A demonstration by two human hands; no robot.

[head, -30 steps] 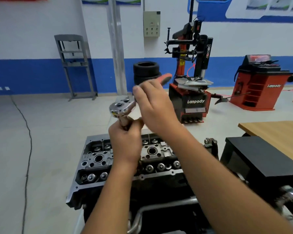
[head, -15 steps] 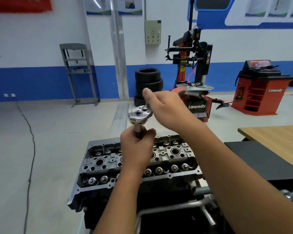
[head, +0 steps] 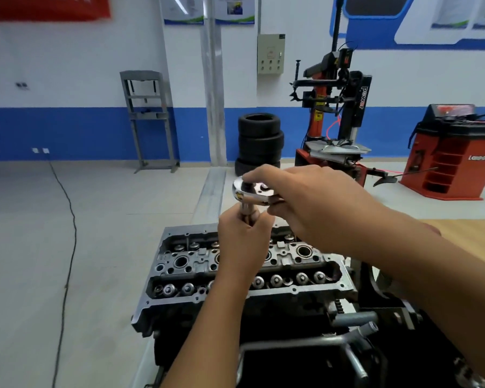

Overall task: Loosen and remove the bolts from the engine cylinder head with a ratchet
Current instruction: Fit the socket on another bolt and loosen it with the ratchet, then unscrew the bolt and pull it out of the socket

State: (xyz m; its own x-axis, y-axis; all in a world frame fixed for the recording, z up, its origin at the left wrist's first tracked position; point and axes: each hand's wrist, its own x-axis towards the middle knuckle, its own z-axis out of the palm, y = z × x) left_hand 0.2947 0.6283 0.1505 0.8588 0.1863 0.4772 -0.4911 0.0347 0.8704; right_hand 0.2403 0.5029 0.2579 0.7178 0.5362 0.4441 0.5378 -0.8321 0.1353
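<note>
Ratchet (head: 253, 192) gripped – right hand (head: 317, 208) above left hand (head: 242, 242).

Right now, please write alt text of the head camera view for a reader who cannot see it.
Two bare hands hold a shiny chrome ratchet above a grey metal engine cylinder head: the left hand grips its vertical shaft, the right hand holds the handle at the head. Behind stand stacked black tyres and a red tyre-changing machine.

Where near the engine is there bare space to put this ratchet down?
Bare spot: wooden table right of the right hand. Crowded: cylinder head top under the left hand, full of valves and bolts.
</note>
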